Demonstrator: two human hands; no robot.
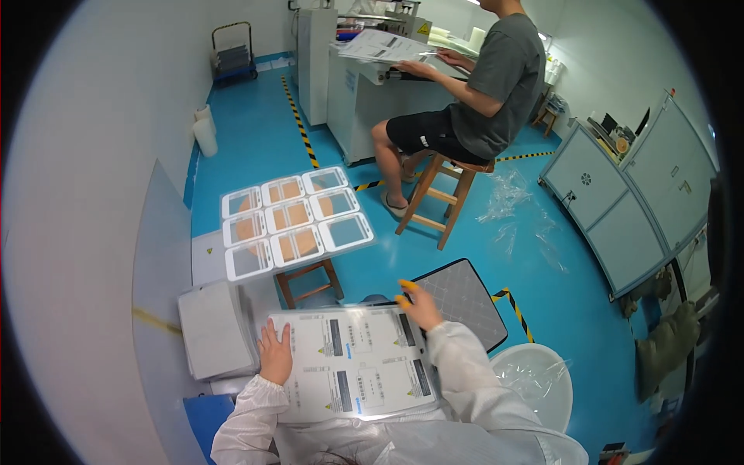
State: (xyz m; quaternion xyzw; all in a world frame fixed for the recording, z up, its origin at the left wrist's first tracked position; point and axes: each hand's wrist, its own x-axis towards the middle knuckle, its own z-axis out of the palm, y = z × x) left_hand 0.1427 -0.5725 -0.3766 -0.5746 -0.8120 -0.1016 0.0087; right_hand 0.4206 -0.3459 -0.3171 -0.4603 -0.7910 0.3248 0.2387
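Note:
A sheet printed with repeated labels and yellow triangles [353,360] lies in front of me, glossy along its edges. My left hand [276,355] rests flat on its left side, fingers spread. Over its far right corner is my right hand [422,308], with orange-yellow covers on the fingertips. Those tips stand a little apart, and I see nothing between them. White sleeves cover both my forearms. Beyond the sheet, a clear-looking panel of several white-rimmed frames [291,215] sits on a wooden stool [310,285].
Left of me is a stack of white sheets [217,329]. A grey mat [457,298] and a white tub with clear film [562,387] are at right. Ahead, a person [500,85] on a wooden stool [438,194] handles printed sheets. Clear film [515,205] litters the blue floor.

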